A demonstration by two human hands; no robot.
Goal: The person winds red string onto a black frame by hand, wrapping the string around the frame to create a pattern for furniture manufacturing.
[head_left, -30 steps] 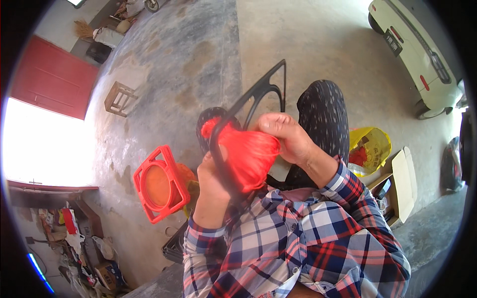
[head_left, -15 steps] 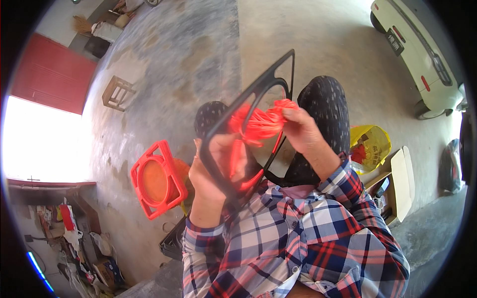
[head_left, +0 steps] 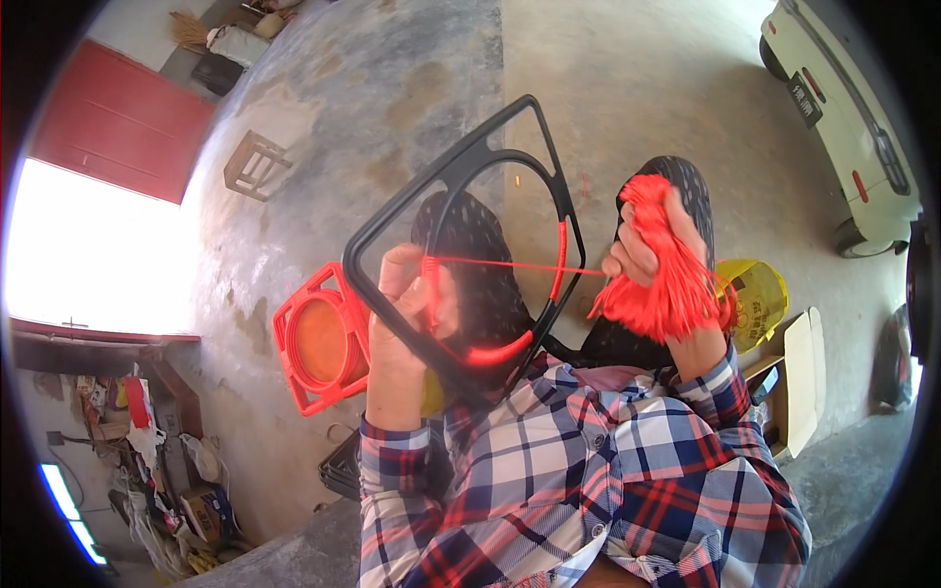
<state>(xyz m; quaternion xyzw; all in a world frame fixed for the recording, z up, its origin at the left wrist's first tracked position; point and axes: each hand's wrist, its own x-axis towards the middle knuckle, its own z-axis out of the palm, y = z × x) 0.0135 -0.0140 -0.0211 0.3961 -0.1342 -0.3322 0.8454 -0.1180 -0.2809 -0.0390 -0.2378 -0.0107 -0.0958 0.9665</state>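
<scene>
A black four-sided frame (head_left: 480,157) with a round inner ring stands tilted over my lap. Parts of its ring are wrapped in red cord (head_left: 500,352). My left hand (head_left: 412,294) is closed around the left side of the ring, its fingers at the wrapped cord there. From that spot a single red strand (head_left: 520,265) runs taut to the right. At its other end my right hand (head_left: 647,240) grips a thick bundle of red cord (head_left: 657,294), whose loops hang down over the wrist.
Left of my knee a similar red frame with an orange centre (head_left: 319,338) rests low. A yellow bag (head_left: 757,304) and an open cardboard box (head_left: 799,377) stand at my right. Farther off are a wooden stool (head_left: 257,165) and a white vehicle (head_left: 843,118).
My right hand has moved right, away from the frame, with the cord bundle, and the strand between the hands is now stretched. The frame has shifted slightly left.
</scene>
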